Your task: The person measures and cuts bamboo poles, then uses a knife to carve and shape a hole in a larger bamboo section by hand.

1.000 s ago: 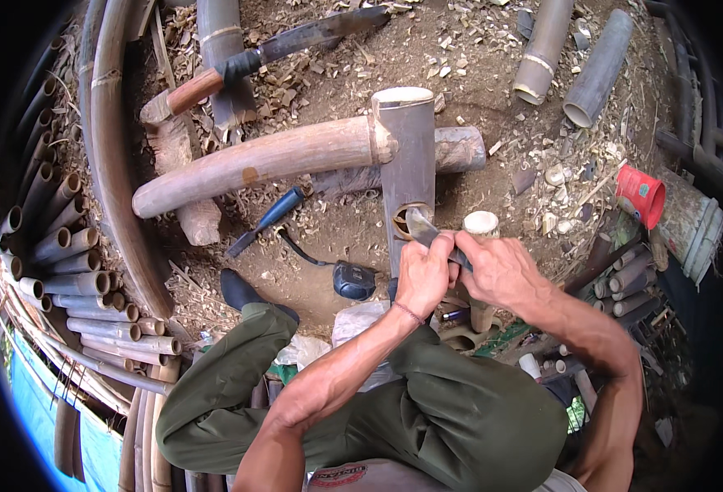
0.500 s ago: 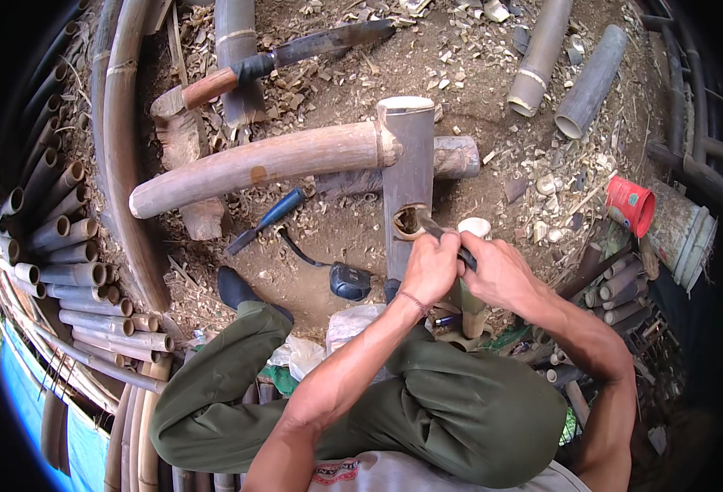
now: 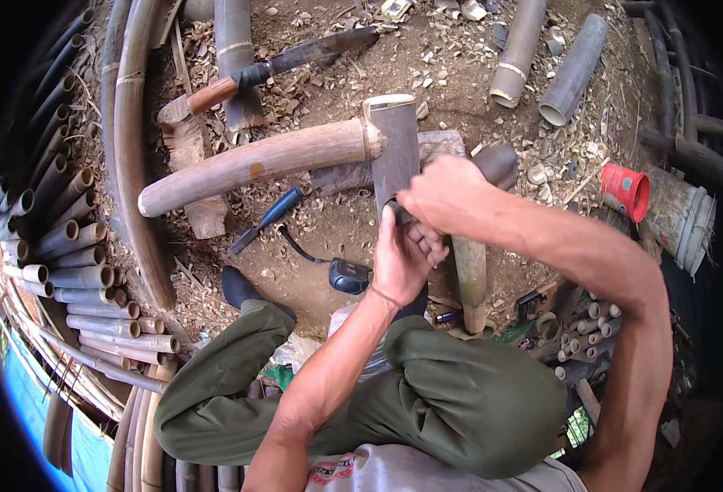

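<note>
My left hand (image 3: 406, 254) is turned palm up in front of a bamboo tube (image 3: 394, 152), its fingers curled and its thumb raised. Between that thumb and the fingers shows part of a dark hand tool (image 3: 400, 213), most of it hidden. My right hand (image 3: 447, 194) is a fist just above, pressed to the tool's other end beside the tube. Together the hands cover the hole in the tube's side. A thick, curved bamboo piece (image 3: 263, 158) joins the tube near its top and reaches left.
Around me lie a large knife (image 3: 279, 66), a blue-handled chisel (image 3: 271, 217), a tape measure (image 3: 349, 276) and bamboo lengths (image 3: 575, 70). Cut tubes (image 3: 91, 275) are stacked at the left. A red container (image 3: 624, 193) and a bucket (image 3: 677, 221) stand right. Shavings litter the ground.
My right hand has swung up and left across the tube, closing into a fist over the hole. My left hand has rolled palm up below it. The view has shifted slightly.
</note>
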Motion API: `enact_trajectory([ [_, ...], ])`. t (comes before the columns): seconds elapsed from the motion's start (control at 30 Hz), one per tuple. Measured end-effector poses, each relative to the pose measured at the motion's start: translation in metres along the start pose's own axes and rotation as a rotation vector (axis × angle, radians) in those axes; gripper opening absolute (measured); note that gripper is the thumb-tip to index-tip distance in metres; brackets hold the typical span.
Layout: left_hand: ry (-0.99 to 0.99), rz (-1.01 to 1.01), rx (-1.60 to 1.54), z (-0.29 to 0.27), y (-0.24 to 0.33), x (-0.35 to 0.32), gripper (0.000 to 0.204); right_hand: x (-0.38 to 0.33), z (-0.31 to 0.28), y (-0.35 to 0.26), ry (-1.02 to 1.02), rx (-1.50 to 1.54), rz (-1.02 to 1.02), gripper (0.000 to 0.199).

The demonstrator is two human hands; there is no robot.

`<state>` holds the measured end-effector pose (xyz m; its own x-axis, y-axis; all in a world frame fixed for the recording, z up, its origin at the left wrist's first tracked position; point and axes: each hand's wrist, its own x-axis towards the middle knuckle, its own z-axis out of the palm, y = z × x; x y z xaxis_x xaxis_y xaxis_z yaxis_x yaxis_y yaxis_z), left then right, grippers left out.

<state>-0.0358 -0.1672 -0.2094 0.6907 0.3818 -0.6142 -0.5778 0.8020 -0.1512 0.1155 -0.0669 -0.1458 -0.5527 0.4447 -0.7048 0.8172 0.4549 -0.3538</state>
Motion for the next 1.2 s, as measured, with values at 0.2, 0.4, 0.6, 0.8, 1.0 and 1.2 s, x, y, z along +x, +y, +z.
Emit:
enact_trajectory([
  [0.2, -0.136, -0.059, 1.280, 0.003, -0.018, -0.072, 0.086, -0.060, 0.088, -0.065, 0.515, 0.836, 0.527, 0.034],
  [0.4, 0.390, 0.200, 1.815, -0.018, 0.004, -0.115, 0.049, -0.018, 0.102, -0.109, 0.540, 1.693, 0.477, 0.029],
  [0.6, 0.554, 0.080, 2.084, 0.002, 0.091, -0.097, 0.037, 0.033, 0.084, -0.106, 0.352, 2.214, 0.314, 0.033],
  [0.8, 0.070, -0.060, 2.862, 0.154, 0.123, -0.043, 0.021, 0.020, 0.076, -0.091, 0.569, 3.117, -0.167, 0.027],
  [1.0, -0.178, -0.038, 3.031, 0.153, 0.111, -0.014, 0.011, 0.016, 0.087, -0.089, 0.624, 3.221, 0.092, 0.031],
  [1.2, 0.585, -0.049, 2.122, 0.059, 0.095, -0.103, 0.035, 0.029, 0.067, -0.096, 0.254, 2.355, 0.232, 0.038],
])
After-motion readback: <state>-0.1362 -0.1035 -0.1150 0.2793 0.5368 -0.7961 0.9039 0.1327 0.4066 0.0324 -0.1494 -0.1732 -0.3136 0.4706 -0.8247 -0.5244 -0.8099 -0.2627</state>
